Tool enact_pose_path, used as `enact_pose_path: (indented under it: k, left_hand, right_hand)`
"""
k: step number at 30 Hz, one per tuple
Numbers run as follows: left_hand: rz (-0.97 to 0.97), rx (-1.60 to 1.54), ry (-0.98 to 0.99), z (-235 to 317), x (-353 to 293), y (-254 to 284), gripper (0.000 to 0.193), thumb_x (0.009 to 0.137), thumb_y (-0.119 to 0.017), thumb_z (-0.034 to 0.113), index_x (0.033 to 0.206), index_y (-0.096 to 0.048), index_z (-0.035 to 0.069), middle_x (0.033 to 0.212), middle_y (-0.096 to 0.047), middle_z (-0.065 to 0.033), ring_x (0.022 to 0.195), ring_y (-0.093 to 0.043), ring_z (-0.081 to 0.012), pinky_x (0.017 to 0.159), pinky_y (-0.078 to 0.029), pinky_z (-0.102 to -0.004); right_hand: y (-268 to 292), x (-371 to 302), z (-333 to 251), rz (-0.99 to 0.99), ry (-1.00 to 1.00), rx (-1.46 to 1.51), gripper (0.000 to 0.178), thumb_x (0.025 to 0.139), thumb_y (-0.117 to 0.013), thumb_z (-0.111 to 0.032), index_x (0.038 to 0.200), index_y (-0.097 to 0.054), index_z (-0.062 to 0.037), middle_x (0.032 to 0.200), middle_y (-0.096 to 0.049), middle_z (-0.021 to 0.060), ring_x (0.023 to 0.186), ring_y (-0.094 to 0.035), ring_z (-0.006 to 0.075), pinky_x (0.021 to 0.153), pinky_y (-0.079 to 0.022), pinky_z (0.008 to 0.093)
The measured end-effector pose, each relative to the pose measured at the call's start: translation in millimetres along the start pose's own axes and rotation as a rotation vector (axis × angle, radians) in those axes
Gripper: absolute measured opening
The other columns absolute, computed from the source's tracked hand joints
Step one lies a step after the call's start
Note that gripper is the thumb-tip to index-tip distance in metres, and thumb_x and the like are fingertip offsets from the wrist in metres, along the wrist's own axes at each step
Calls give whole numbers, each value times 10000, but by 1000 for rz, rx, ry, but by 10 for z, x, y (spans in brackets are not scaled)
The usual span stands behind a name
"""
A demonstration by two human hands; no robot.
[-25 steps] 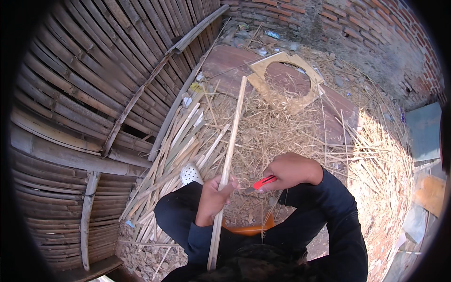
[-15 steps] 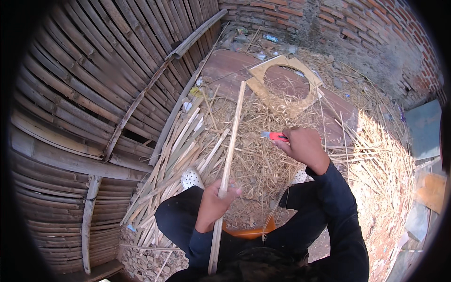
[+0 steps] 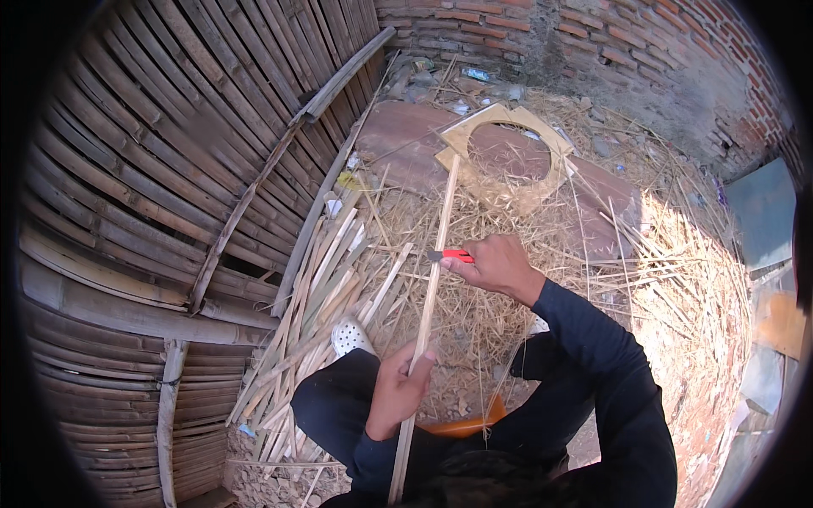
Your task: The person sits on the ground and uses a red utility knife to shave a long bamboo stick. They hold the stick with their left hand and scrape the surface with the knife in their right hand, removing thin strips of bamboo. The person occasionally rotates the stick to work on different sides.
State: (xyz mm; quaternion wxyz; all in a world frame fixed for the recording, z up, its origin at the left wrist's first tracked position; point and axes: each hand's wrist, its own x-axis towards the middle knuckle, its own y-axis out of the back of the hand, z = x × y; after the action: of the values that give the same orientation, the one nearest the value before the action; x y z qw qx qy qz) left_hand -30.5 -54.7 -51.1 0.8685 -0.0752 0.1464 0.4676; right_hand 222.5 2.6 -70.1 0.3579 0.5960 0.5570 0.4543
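My left hand (image 3: 400, 389) is closed round the lower part of a long, pale bamboo strip (image 3: 433, 305). The strip slants up and away from my lap, its far end near the board with the round hole. In my right hand (image 3: 500, 264) is a red utility knife (image 3: 457, 255). Its dark blade end lies at the strip's edge, above my left hand; whether it cuts in cannot be told. Thin shavings (image 3: 474, 330) litter the ground beneath both hands.
Cut bamboo strips (image 3: 318, 305) lie heaped at left beside a bamboo-slat wall (image 3: 169, 161). A board with a round hole (image 3: 461, 135) rests ahead on a brown sheet (image 3: 394, 140). A brick wall (image 3: 593, 38) stands behind. Something orange (image 3: 474, 423) is between my legs.
My right hand has moved left with the knife, bringing the blade to the strip. The strip's far end has shifted slightly right, and my left hand still grips it.
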Motion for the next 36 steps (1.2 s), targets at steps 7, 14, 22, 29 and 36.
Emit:
enact_pose_path:
  k: [7,14,22,29,36]
  left_hand:
    - [165,329,-131,-130,-55,33,215,904,-580,177,1040,-639,20,611,-566,-115,480,-496,-114,506,-416,-283]
    - [226,439,-228,31,-162,40,275,872,-581,167,1087,-627,3,624,-565,-197,490,-607,-282,517,-465,-342]
    - [91,660,-125,226,-343,4,265,876,-576,113,1107,-624,-7,638,-578,-156,578,-537,-46,548,-451,-259]
    - [13,287,-306,306,-633,-265,316,879,-608,135,1140,-606,-44,697,-654,-136,599,-616,-100,584,-485,-272]
    - [76,-65,-188,125,-188,-222,323,934,-539,102,1234,-563,-17,888,-620,-35,656,-561,-79,575,-462,-209]
  right_hand:
    - [-105,15,-113,-52,49,-11,663,821,-456,-702,715,-705,-97,496,-570,134,461,-588,313,446,-451,412]
    - [-53,-185,-391,-123,126,32,681,816,-447,-716,718,-709,-95,512,-581,118,484,-601,303,458,-456,417]
    - [24,220,194,173,-99,-81,671,831,-445,-690,672,-676,-80,523,-584,125,494,-598,311,488,-460,436]
    - [98,20,846,144,-295,-95,713,900,-378,-631,585,-617,-38,517,-543,183,535,-578,352,521,-438,457]
    - [460,-150,266,345,-163,343,635,862,-483,-627,621,-576,-46,520,-522,155,543,-570,354,519,-431,431]
